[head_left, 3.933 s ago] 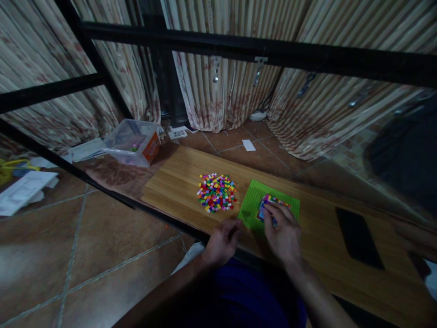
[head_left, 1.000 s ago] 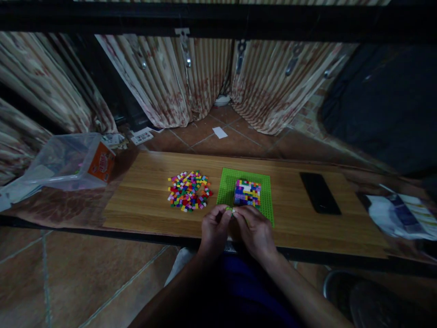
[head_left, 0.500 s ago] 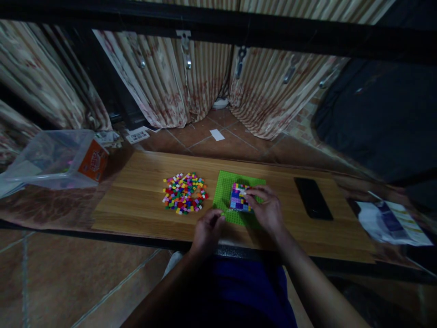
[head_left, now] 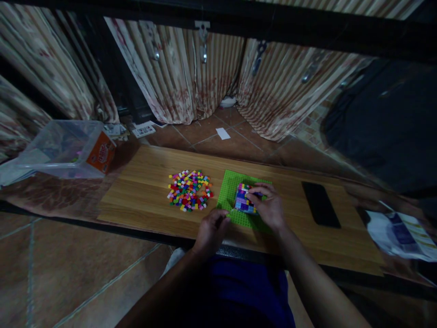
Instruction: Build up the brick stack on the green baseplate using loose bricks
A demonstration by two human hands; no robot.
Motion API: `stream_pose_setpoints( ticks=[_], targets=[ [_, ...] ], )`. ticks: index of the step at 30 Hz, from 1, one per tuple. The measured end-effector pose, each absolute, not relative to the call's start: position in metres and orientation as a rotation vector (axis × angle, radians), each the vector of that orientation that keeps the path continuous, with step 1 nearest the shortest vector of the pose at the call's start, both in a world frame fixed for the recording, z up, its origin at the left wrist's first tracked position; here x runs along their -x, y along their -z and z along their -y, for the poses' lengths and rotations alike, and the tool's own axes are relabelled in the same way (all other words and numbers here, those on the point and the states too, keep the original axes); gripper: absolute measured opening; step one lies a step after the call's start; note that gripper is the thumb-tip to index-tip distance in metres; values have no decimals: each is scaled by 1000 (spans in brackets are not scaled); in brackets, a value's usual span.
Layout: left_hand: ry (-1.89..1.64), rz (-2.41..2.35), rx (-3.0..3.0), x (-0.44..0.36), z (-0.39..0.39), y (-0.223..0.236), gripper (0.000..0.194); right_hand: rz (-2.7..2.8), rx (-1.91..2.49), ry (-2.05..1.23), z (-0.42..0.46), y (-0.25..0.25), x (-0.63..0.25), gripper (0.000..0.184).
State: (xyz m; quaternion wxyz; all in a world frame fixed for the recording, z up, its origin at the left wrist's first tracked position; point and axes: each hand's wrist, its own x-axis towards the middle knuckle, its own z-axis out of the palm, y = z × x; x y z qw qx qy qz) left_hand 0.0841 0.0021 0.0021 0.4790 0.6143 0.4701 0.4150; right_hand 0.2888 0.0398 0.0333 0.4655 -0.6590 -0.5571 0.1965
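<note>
A green studded baseplate (head_left: 227,187) lies on the wooden board. On it stands a block of small toy bricks (head_left: 241,200), mostly purple and blue, with pink, white, yellow and red ones along its far side. My right hand (head_left: 269,206) reaches over the block's right side. Its thumb and forefinger are pinched together at the top of the block; whatever is between them is hidden. My left hand (head_left: 212,228) is closed in a pinch by the plate's near left edge, with something tiny and pale at the fingertips. Left of the plate lies a loose pile of coloured bricks (head_left: 190,190).
A black phone (head_left: 321,204) lies on the right of the wooden board (head_left: 136,187). At the left stands a clear plastic box (head_left: 68,155) with an orange label. A white and purple packet (head_left: 399,232) lies at the far right. Striped curtains hang behind.
The view has shifted slightly, so everything sits a little further right. My right fingers have moved a little over the block's top. My left hand keeps its pinch near the plate's edge.
</note>
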Motion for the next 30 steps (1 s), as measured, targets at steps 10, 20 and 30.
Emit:
stream_pose_setpoints(
  ticks=[10,20,30],
  targets=[
    [-1013,-1144,-1553,-84,-1,-2,13,1056,1670,-820,-45,-36,-284,31],
    [-1010,-1172,-1578,-84,0,-6,14,1002,1707,-893,-44,-44,-280,33],
    [-1065,-1117,-1389,-84,-2,2,21,1323,1655,-503,-31,-44,-283,32]
  ],
)
